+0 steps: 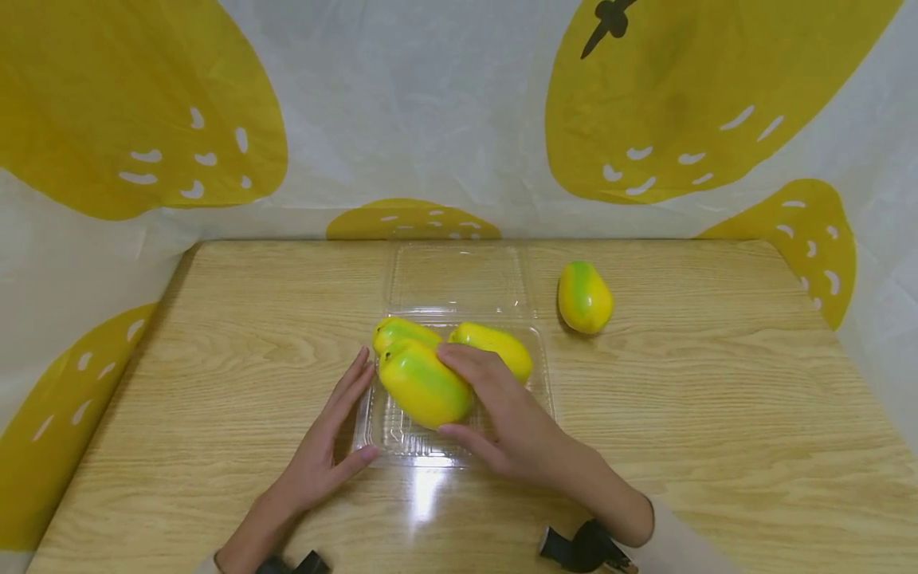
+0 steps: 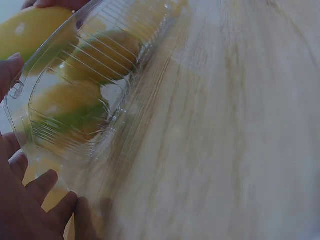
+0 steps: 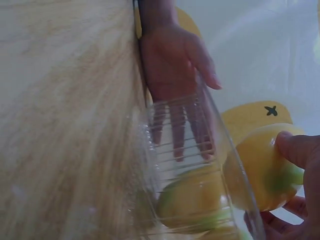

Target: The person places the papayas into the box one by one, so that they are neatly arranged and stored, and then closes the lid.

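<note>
My right hand point(image 1: 512, 422) grips a glossy yellow fruit with a green stripe point(image 1: 425, 387), shaped like a mango or papaya, above the front of a clear plastic clamshell box point(image 1: 548, 391). Two similar fruits lie in the rear part of its base: a left one point(image 1: 403, 328), partly covered by the held fruit, and a right one point(image 1: 502, 348). In the right wrist view, the thumb and fingers curl round the held fruit point(image 3: 265, 167). At the box's left side is my left hand point(image 1: 326, 446), thumb and fingers spread along the wall; whether it touches is unclear.
The box's clear lid point(image 1: 459, 279) lies folded back behind the base. Another yellow-green fruit point(image 1: 585, 297) rests on the wooden table point(image 1: 681, 383) at the back right. A white cloth with yellow fruit prints point(image 1: 416, 104) hangs along the table's rear edge.
</note>
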`<control>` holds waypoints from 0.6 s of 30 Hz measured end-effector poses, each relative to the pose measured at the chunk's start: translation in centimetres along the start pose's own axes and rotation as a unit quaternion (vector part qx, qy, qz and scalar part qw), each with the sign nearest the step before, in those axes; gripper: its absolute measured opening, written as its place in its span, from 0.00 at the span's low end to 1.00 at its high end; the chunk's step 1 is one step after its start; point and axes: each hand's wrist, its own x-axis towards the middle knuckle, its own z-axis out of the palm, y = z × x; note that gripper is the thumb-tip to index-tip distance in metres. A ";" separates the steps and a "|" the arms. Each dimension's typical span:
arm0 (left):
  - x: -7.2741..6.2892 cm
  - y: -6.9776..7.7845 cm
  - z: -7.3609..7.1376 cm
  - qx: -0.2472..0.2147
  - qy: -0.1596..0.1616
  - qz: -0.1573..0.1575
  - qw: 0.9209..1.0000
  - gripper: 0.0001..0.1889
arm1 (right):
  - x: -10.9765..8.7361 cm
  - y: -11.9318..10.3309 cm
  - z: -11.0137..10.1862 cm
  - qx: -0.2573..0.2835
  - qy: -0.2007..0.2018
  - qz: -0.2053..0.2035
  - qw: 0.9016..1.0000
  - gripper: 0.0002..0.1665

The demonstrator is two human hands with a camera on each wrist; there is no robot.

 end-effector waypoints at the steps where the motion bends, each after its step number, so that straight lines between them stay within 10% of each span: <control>1: 0.0 0.0 0.0 0.000 -0.001 -0.003 1.000 0.43 | 0.0 0.0 0.1 -0.002 -0.002 -0.001 1.000 0.39; 18: 0.2 0.3 -0.2 0.005 -0.008 -0.026 1.000 0.44 | 0.0 0.5 1.8 -0.025 -0.035 -0.018 0.999 0.42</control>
